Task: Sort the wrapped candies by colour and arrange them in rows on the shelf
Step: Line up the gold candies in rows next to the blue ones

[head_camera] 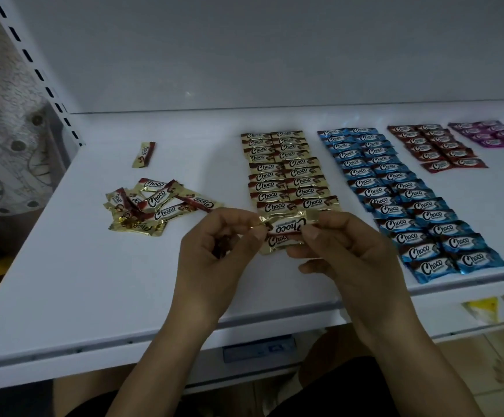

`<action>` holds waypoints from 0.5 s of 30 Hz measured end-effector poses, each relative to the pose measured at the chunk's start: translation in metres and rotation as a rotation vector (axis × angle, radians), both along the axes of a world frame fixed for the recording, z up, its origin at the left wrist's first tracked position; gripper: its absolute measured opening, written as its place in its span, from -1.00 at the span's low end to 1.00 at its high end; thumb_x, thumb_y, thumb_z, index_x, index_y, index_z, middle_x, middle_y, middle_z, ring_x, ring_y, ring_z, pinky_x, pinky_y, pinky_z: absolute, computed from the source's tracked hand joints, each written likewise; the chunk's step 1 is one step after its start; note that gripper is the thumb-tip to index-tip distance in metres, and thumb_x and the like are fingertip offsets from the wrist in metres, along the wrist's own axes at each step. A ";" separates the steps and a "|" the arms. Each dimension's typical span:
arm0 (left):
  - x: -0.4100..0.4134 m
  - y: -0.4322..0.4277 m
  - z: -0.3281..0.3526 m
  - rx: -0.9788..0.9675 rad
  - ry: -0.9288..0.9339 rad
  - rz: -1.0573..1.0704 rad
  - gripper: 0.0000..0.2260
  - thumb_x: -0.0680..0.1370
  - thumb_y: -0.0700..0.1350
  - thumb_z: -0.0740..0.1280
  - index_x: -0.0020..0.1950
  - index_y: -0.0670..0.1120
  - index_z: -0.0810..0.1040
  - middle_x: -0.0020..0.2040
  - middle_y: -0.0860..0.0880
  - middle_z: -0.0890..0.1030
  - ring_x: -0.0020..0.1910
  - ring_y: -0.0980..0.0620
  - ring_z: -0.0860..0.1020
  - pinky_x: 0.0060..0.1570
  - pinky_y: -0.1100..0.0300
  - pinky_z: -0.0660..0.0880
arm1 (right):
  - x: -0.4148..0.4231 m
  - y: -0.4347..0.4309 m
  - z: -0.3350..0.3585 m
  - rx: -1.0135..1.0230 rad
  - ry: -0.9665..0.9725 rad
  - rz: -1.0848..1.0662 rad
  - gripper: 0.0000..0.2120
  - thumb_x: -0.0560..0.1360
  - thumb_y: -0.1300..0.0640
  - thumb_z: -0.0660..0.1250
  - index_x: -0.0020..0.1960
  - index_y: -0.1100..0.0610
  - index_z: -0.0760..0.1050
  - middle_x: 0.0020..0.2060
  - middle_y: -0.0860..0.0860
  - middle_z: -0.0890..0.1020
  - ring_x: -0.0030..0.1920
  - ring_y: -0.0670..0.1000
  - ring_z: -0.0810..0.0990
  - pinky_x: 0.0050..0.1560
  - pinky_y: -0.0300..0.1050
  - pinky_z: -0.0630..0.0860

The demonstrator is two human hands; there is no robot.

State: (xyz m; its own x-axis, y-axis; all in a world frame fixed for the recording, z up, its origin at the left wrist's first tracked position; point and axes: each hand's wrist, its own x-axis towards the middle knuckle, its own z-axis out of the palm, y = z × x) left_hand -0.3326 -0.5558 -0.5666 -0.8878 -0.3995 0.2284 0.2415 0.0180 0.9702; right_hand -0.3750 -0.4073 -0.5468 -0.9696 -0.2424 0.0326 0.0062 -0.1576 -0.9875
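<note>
**Gold candy pinched at both ends, front of the gold rows**

The left hand and right hand meet above the near half of the flat white metal shelf. Between them is one gold foil-wrapped candy with a white "Choco" label, its lettering upside down to the camera. The left thumb and forefinger pinch its left crimped end, and the right thumb and forefinger pinch its right end. The other fingers of both hands are curled. Something dark sits inside the left palm; I cannot tell what. A second gold candy shows just under the held one; whether it is held or lying on the shelf, I cannot tell.

Directly behind the hands, the gold rows run two abreast toward the back panel. To their right, the blue rows are longer, also two abreast, and reach near the front edge. Further right and toward the back are the shorter red rows. The purple rows are at the far right and blurred.

Left of the hands lies a loose pile of gold candies, overlapping at all angles. Behind the pile and apart from it, a single gold candy lies alone. A slotted white upright rises at the left back corner.
</note>
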 end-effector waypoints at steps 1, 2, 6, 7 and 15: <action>0.001 -0.001 -0.002 -0.024 0.000 -0.001 -0.94 0.39 -0.05 0.44 -0.20 -0.01 0.63 -0.36 0.03 0.59 -0.45 0.16 0.39 -0.42 0.37 0.34 | 0.001 -0.001 0.001 -0.011 0.006 -0.004 -0.93 0.46 0.24 0.31 -0.08 0.16 0.55 -0.30 0.02 0.70 -0.30 -0.01 0.68 -0.40 -0.25 0.55; 0.002 -0.001 -0.004 -0.070 -0.008 -0.022 -0.94 0.40 -0.04 0.46 -0.21 0.00 0.64 -0.33 -0.07 0.60 -0.45 0.05 0.38 -0.41 0.31 0.34 | 0.001 -0.001 0.000 -0.028 0.013 -0.028 -0.92 0.48 0.25 0.29 -0.11 0.14 0.56 -0.30 0.00 0.69 -0.29 -0.04 0.67 -0.40 -0.25 0.54; 0.006 0.006 0.001 -0.236 -0.034 -0.197 -0.90 0.40 0.03 0.44 -0.20 0.03 0.66 -0.39 0.06 0.57 -0.49 0.11 0.31 -0.43 0.36 0.28 | -0.006 0.002 -0.004 -0.031 0.068 -0.194 -0.83 0.57 0.26 0.22 -0.12 0.08 0.53 -0.29 -0.10 0.64 -0.28 -0.09 0.60 -0.32 -0.19 0.52; 0.005 0.005 0.002 -0.226 -0.035 -0.159 -0.90 0.44 0.04 0.42 -0.19 0.03 0.64 -0.40 0.09 0.56 -0.49 0.12 0.33 -0.42 0.39 0.29 | -0.009 0.004 -0.005 0.003 0.127 -0.208 -0.83 0.58 0.25 0.21 -0.10 0.07 0.52 -0.28 -0.11 0.62 -0.29 -0.08 0.58 -0.32 -0.15 0.53; 0.000 -0.001 0.005 0.260 -0.066 0.082 -0.76 0.64 -0.19 0.15 -0.08 -0.11 0.59 -0.36 0.03 0.55 -0.51 0.14 0.27 -0.55 0.35 0.18 | -0.032 0.007 -0.020 0.931 1.047 0.170 -0.75 0.45 0.31 0.24 -0.01 0.08 0.61 -0.14 0.02 0.55 -0.11 0.04 0.50 -0.11 -0.11 0.32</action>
